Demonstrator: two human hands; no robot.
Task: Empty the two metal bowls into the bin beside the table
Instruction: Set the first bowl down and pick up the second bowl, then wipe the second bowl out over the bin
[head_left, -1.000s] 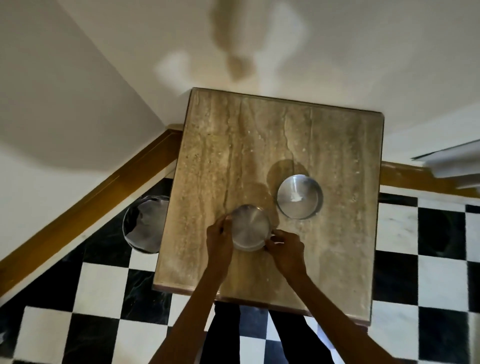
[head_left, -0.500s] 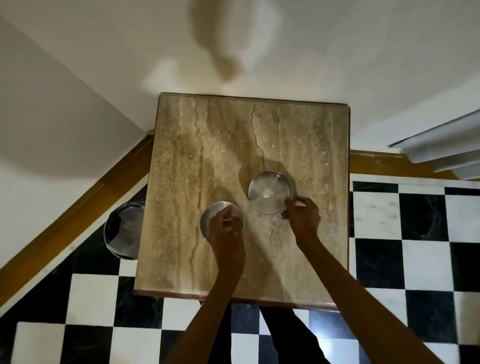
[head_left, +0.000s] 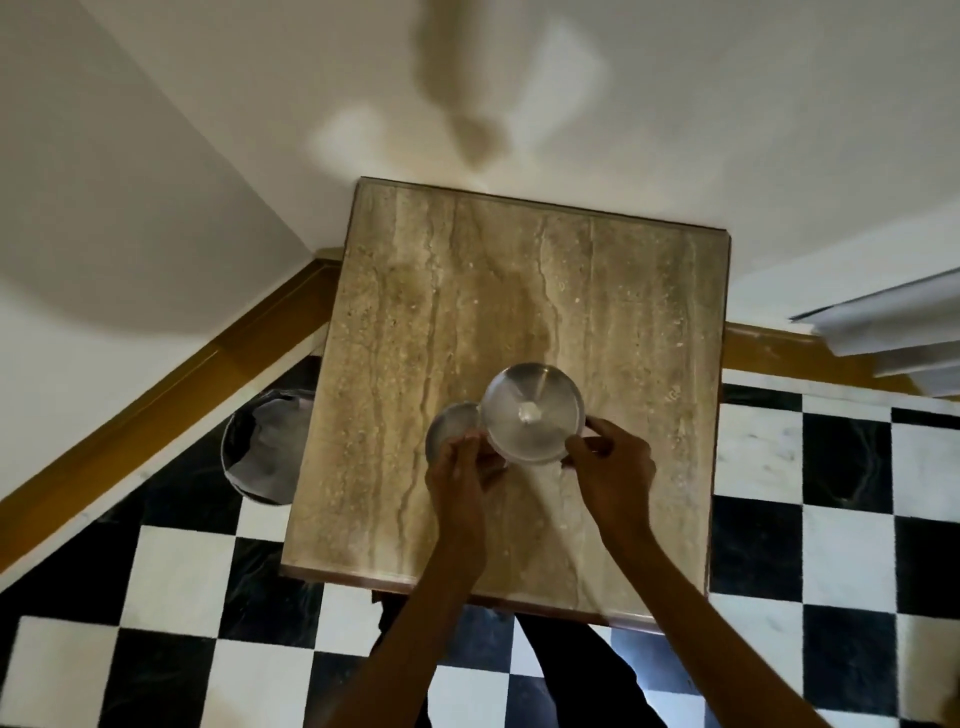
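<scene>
Two metal bowls are over the stone-topped table (head_left: 467, 291). The larger bowl (head_left: 550, 436) has a small white scrap in its middle and looks raised off the tabletop; my right hand (head_left: 613, 467) grips its right rim. It overlaps the right edge of the smaller bowl (head_left: 451, 427), which sits just to its left. My left hand (head_left: 460, 470) is closed on the smaller bowl's near rim and hides its near half. The bin (head_left: 260, 447), lined with a grey bag, stands on the floor against the table's left side.
The table stands in a corner, with white walls and a brown skirting (head_left: 156, 395) behind and to the left. Black-and-white floor tiles (head_left: 171, 577) surround it. White slats (head_left: 893, 322) jut in at the right edge. My dark-clothed legs show below the table's near edge.
My right hand has closed on the larger bowl and brought it up and left, over the smaller bowl's edge. My left hand stays on the smaller bowl.
</scene>
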